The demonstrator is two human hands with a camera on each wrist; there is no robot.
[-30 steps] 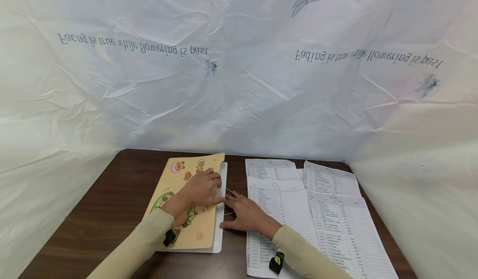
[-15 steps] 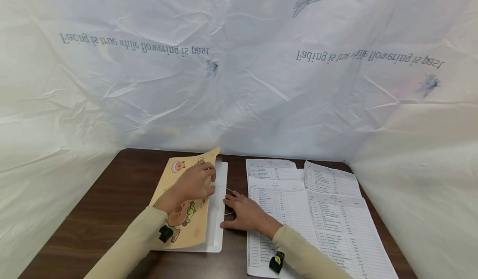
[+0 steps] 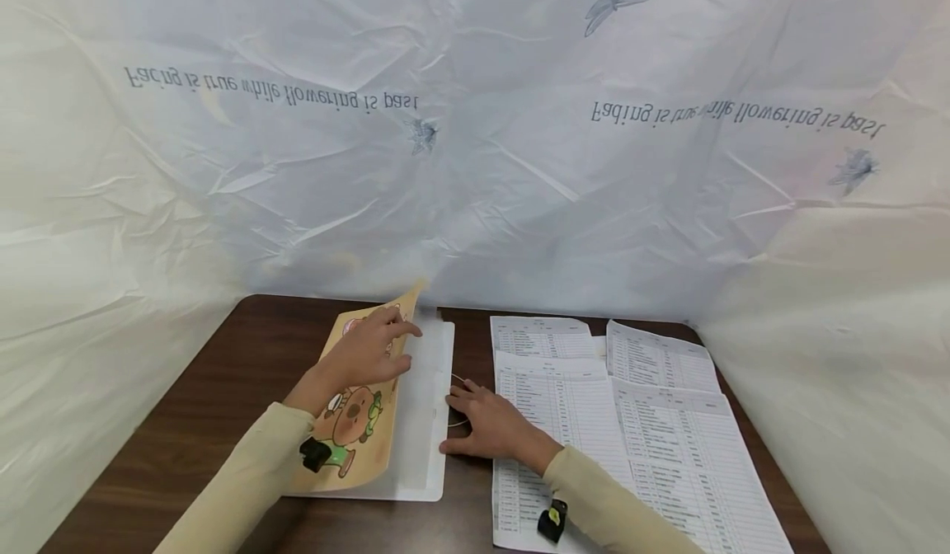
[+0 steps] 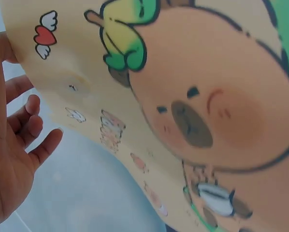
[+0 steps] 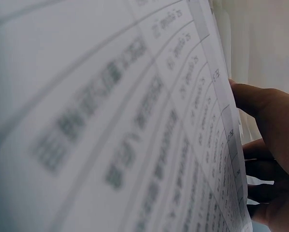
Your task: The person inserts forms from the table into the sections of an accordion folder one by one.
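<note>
A yellow folder with cartoon capybaras lies at the left middle of the table in the head view, its front cover [image 3: 356,422] raised and curling toward the left. Under the cover shows a white, translucent inner page [image 3: 423,422]. My left hand [image 3: 364,352] holds the cover's right edge; in the left wrist view some of its fingers [image 4: 19,125] curl by that edge while the thumb tip is hidden behind it. My right hand [image 3: 486,426] rests with spread, relaxed fingers beside the folder's right edge, over a thin pale elastic cord [image 3: 458,424].
Several printed sheets [image 3: 557,397] overlap at the right of the table [image 3: 200,422], under my right forearm. Their table grid [image 5: 149,121] fills the right wrist view. A pale plastic curtain [image 3: 475,208] encloses the table at the back and sides.
My left hand has moved left, lifting the folder's cover from nearly flat and uncovering more of the white inner page. My right hand stays at the folder's right edge.
</note>
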